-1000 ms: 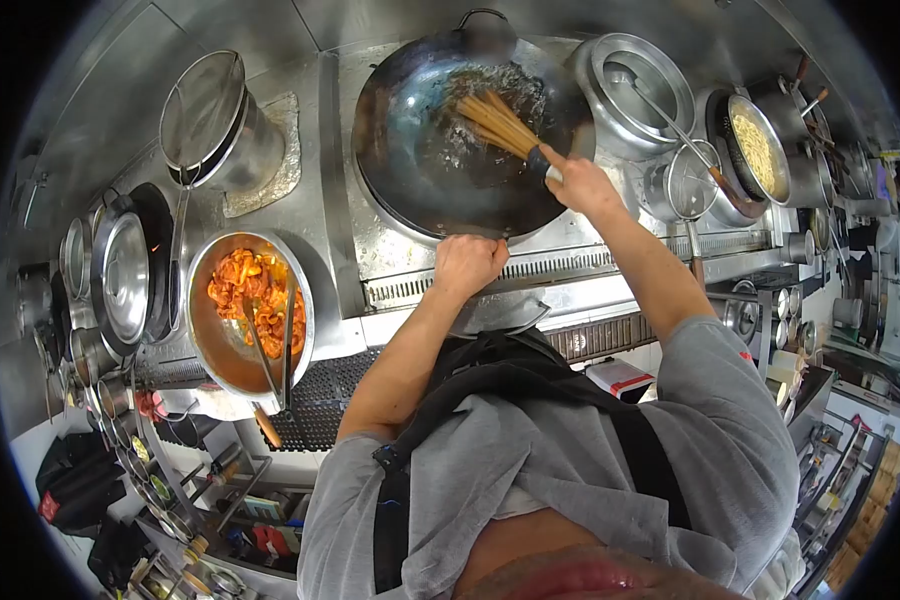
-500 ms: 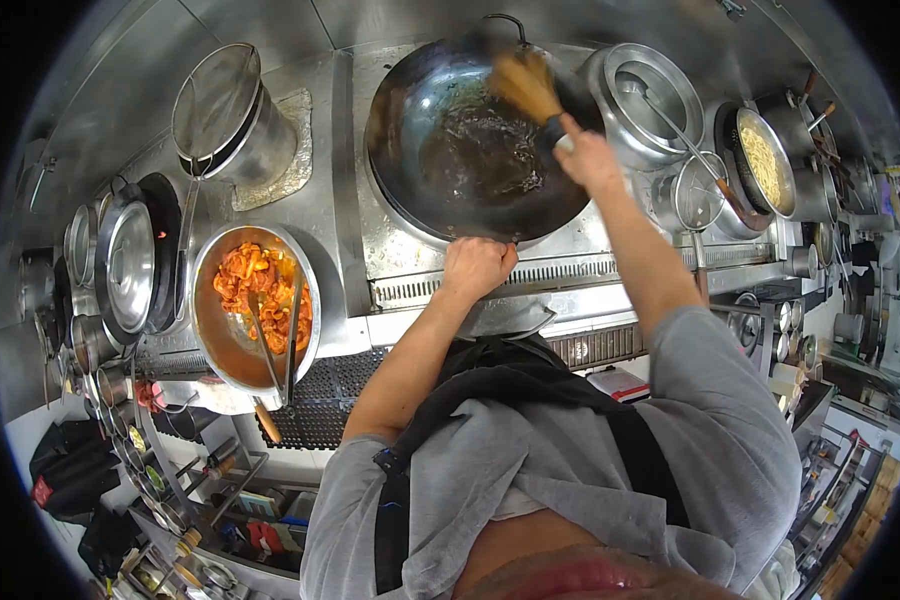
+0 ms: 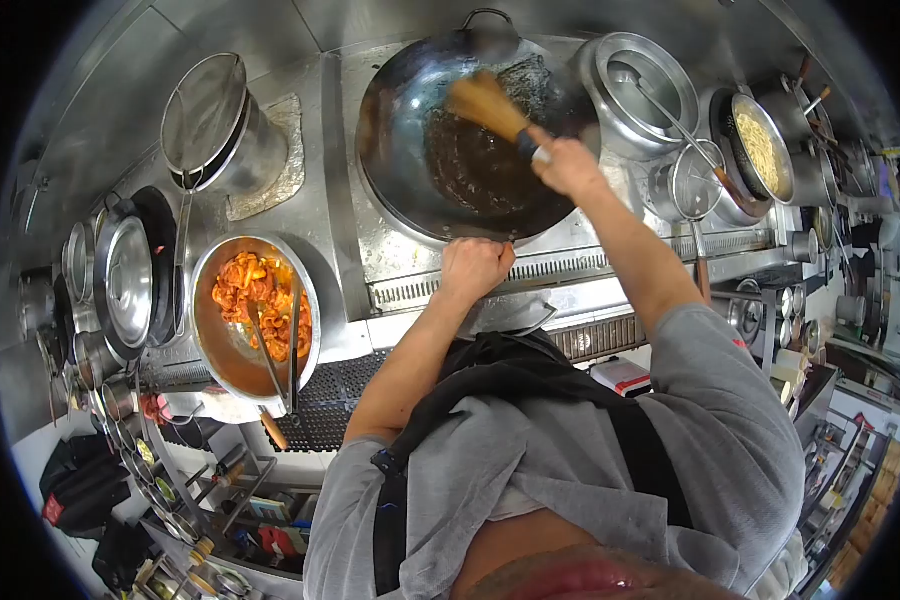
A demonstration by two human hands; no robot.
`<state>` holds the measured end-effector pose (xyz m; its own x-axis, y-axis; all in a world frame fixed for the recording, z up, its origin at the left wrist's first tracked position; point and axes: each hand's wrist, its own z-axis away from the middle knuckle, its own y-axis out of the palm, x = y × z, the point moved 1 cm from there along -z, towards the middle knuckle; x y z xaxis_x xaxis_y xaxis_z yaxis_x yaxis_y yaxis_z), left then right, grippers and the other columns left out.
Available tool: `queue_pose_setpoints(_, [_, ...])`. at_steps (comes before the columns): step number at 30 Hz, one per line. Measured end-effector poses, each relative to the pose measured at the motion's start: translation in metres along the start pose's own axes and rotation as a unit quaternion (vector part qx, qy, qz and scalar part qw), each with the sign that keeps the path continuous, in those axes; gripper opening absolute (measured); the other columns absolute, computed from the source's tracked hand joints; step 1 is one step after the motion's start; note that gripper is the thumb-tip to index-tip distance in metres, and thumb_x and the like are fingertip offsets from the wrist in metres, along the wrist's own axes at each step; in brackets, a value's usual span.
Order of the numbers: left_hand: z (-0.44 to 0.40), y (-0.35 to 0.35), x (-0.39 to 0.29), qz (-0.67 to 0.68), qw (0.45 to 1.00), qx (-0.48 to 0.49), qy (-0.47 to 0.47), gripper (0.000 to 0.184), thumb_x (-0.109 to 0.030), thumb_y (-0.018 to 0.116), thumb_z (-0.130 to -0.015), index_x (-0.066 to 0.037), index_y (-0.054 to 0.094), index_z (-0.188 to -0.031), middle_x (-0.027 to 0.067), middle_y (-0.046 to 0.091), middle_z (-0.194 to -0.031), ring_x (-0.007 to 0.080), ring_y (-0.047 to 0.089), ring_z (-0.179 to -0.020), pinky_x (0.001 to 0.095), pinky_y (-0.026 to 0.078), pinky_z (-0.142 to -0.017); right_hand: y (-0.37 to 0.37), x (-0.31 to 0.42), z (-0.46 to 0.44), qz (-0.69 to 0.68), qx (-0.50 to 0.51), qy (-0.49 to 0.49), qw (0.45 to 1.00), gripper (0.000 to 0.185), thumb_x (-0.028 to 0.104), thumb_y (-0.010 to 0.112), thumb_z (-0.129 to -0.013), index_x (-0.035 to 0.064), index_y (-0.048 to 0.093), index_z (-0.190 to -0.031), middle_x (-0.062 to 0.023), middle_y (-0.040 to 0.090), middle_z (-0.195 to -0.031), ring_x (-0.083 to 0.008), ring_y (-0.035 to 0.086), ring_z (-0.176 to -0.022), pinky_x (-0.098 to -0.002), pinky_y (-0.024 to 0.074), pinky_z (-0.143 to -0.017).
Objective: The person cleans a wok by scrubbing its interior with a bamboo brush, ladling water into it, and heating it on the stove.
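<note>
A large dark wok (image 3: 390, 160) sits on the stove with some dark liquid pooled inside it. Closed at the near rim, my left hand (image 3: 475, 268) grips the wok where its near handle would be; the handle itself is mostly hidden under the fingers. My right hand (image 3: 570, 168) is wrapped around the dark grip of a bamboo wok brush (image 3: 487, 105). The brush's pale bristles hang over the inside of the wok, a little blurred by motion. I cannot tell whether their tips touch the metal.
Left of the wok stands a steel bowl (image 3: 235, 365) of red-orange sauced food with two utensils in it. Behind it are a strainer (image 3: 205, 125) over a pot and several lidded pans. To the right are a pot (image 3: 660, 90) with a ladle, a mesh skimmer (image 3: 695, 185) and a pan of noodles (image 3: 758, 150).
My right hand has swept the brush leftward across the wok. The liquid has shifted toward the far right side. My left hand stays at the near rim.
</note>
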<state>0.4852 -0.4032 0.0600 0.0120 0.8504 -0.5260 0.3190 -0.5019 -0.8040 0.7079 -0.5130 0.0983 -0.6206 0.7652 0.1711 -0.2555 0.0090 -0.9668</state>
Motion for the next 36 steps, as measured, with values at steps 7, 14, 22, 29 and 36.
queue_pose_setpoints(7, [-0.002,0.0,0.001,-0.002,1.0,0.025,-0.015,0.037,-0.03,0.061,-0.086,-0.007,0.069,-0.058,0.0131,0.065,-0.059,0.0315,0.066,-0.055,0.0435,0.055,-0.058,-0.038,-0.048,-0.012,0.03,-0.03,-0.025,0.999,0.063,0.03,0.062,-0.085,0.0255,0.046,-0.145,-0.0242,0.069,-0.097,-0.0402,0.067,-0.093,-0.0479,0.0533,-0.086])
queue_pose_setpoints(14, [-0.001,0.006,0.011,-0.015,1.0,0.019,-0.011,0.035,-0.03,0.062,-0.085,-0.009,0.069,-0.059,0.0105,0.066,-0.06,0.0313,0.066,-0.056,0.044,0.054,-0.057,0.005,0.002,0.044,-0.02,-0.008,-0.015,1.0,0.063,0.029,0.064,-0.086,0.0233,0.046,-0.146,-0.0256,0.067,-0.1,-0.0445,0.064,-0.097,-0.049,0.0509,-0.091])
queue_pose_setpoints(22, [0.005,-0.019,-0.002,-0.01,0.999,0.025,-0.026,0.035,-0.03,0.062,-0.085,-0.009,0.069,-0.057,0.0113,0.065,-0.06,0.0323,0.065,-0.056,0.0449,0.053,-0.056,-0.046,-0.052,0.022,0.059,0.01,0.015,0.998,0.062,0.029,0.064,-0.085,0.0239,0.046,-0.145,-0.0229,0.068,-0.105,-0.0388,0.065,-0.101,-0.0471,0.0519,-0.091])
queue_pose_setpoints(29, [0.005,-0.017,0.001,-0.011,1.0,0.023,-0.006,0.036,-0.03,0.063,-0.085,-0.009,0.067,-0.056,0.0111,0.064,-0.058,0.0322,0.064,-0.054,0.0438,0.052,-0.053,0.018,0.074,-0.004,-0.187,-0.028,0.1,0.977,0.061,0.03,0.059,-0.085,0.0144,0.047,-0.142,-0.0274,0.067,-0.107,-0.0436,0.064,-0.103,-0.0496,0.0502,-0.094])
queue_pose_setpoints(36, [0.005,-0.02,-0.002,0.006,1.0,0.02,-0.018,0.034,-0.028,0.063,-0.085,-0.008,0.069,-0.057,0.0124,0.065,-0.06,0.0314,0.066,-0.057,0.0439,0.055,-0.058,0.02,0.052,0.005,-0.186,0.024,-0.027,0.982,0.066,0.035,0.068,-0.082,0.0209,0.049,-0.144,-0.0231,0.067,-0.114,-0.0367,0.065,-0.105,-0.0419,0.0506,-0.093])
